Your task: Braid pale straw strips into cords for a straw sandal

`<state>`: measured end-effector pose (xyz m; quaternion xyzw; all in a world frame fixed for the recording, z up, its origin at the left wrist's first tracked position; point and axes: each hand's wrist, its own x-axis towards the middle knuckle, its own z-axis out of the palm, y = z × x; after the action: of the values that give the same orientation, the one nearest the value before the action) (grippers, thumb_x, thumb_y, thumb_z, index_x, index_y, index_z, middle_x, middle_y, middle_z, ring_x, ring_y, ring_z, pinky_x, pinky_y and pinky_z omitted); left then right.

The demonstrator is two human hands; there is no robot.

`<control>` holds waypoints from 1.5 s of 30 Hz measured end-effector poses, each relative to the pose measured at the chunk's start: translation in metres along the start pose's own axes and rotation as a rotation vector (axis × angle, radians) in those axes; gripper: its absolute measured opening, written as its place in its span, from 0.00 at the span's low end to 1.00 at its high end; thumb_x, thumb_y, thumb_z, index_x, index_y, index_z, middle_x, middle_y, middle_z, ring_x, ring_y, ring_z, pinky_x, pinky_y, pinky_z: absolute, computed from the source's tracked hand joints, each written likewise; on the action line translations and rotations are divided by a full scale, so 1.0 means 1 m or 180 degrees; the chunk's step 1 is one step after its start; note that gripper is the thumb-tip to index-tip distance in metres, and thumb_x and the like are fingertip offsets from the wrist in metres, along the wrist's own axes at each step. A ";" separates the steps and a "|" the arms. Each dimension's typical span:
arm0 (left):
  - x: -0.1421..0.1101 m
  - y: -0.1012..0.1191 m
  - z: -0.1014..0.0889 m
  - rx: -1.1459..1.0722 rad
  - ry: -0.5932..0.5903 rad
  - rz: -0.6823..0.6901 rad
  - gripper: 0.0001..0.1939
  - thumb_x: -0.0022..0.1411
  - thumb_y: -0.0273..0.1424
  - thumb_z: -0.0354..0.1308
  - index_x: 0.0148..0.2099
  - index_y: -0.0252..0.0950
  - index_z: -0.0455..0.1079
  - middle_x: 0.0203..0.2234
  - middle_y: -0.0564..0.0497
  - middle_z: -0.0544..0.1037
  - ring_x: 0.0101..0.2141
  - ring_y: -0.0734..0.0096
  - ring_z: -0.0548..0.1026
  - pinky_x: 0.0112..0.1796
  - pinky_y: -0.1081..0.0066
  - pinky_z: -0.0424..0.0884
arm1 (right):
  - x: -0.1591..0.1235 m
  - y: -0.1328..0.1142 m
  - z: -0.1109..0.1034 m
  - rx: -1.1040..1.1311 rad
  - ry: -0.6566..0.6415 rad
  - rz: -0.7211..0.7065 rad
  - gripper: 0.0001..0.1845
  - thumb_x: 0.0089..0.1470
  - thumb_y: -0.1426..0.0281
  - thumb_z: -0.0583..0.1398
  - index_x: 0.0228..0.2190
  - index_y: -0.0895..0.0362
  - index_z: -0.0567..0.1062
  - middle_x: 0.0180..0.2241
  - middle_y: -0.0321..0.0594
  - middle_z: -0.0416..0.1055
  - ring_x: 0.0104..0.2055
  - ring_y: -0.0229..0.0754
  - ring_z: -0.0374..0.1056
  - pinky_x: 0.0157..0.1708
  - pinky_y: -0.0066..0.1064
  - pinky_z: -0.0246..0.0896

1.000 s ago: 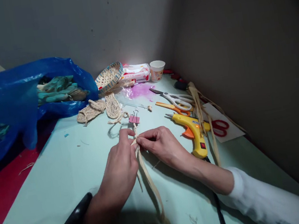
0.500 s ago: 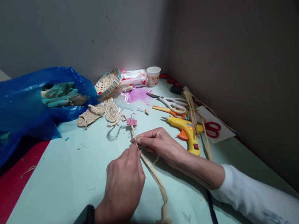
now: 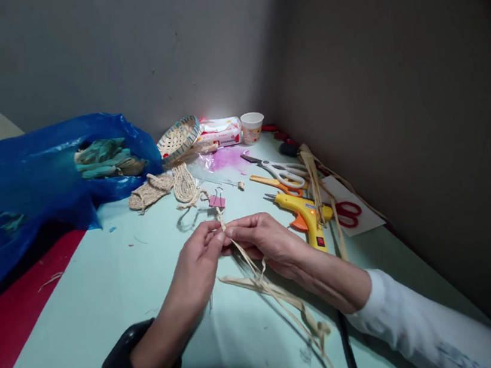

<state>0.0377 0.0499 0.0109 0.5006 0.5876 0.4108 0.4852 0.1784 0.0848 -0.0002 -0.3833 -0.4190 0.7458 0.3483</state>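
Both my hands meet at a thin braid of pale plant fibre point(image 3: 221, 216), whose far end is caught in a pink binder clip point(image 3: 217, 201). My left hand point(image 3: 200, 253) pinches the braid from the left, thumb against fingertips. Pressed close beside it, my right hand point(image 3: 259, 236) grips the strands between thumb and forefinger. Loose fibre strands point(image 3: 284, 308) trail from under my fingers toward the lower right, and a wider strip point(image 3: 235, 281) lies among them. The exact crossing of strands is hidden by my fingertips.
To the right lie a yellow glue gun point(image 3: 306, 212), orange scissors point(image 3: 279, 184), white-handled scissors point(image 3: 277, 168) and red-handled scissors point(image 3: 349, 214). Braided coils point(image 3: 185, 186), a woven basket point(image 3: 180, 138) and a paper cup point(image 3: 253, 127) stand behind. A blue plastic bag point(image 3: 22, 171) fills the left.
My left hand has turned and shifted up beside the right fingertips. The strands below have swung to the right and spread apart; the right hand has hardly moved.
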 end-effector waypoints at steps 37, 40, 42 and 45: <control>-0.040 0.000 -0.003 0.3259 -0.0815 0.0746 0.09 0.63 0.31 0.47 0.39 0.42 0.69 0.30 0.51 0.77 0.33 0.61 0.75 0.33 0.66 0.62 | 0.001 -0.006 -0.007 -0.0069 0.0006 0.0297 0.09 0.46 0.72 0.63 0.30 0.66 0.80 0.22 0.37 0.71 0.16 0.26 0.43 0.16 0.26 0.30; -0.039 -0.008 -0.002 0.3260 -0.1023 0.0827 0.09 0.63 0.30 0.46 0.38 0.42 0.68 0.30 0.50 0.77 0.33 0.60 0.75 0.32 0.66 0.63 | 0.000 -0.008 -0.008 -0.0059 0.0023 0.0327 0.07 0.46 0.74 0.63 0.29 0.66 0.79 0.22 0.38 0.70 0.16 0.25 0.42 0.16 0.27 0.30; -0.037 -0.008 -0.005 0.3235 -0.1058 0.0968 0.10 0.64 0.30 0.46 0.33 0.41 0.68 0.27 0.51 0.75 0.30 0.62 0.73 0.31 0.67 0.63 | 0.000 -0.009 -0.008 -0.0051 0.0020 0.0318 0.07 0.46 0.74 0.63 0.28 0.66 0.79 0.22 0.38 0.70 0.16 0.25 0.42 0.16 0.27 0.30; -0.034 -0.002 -0.012 0.2896 -0.0921 0.1050 0.10 0.63 0.31 0.48 0.32 0.40 0.69 0.25 0.52 0.75 0.28 0.66 0.73 0.29 0.69 0.63 | 0.000 -0.009 -0.008 -0.0029 -0.0005 0.0325 0.07 0.46 0.73 0.64 0.28 0.65 0.80 0.22 0.38 0.71 0.16 0.26 0.42 0.16 0.27 0.30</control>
<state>0.0262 0.0163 0.0167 0.7993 0.5469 0.1107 0.2230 0.1868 0.0915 0.0052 -0.4051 -0.4025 0.7611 0.3077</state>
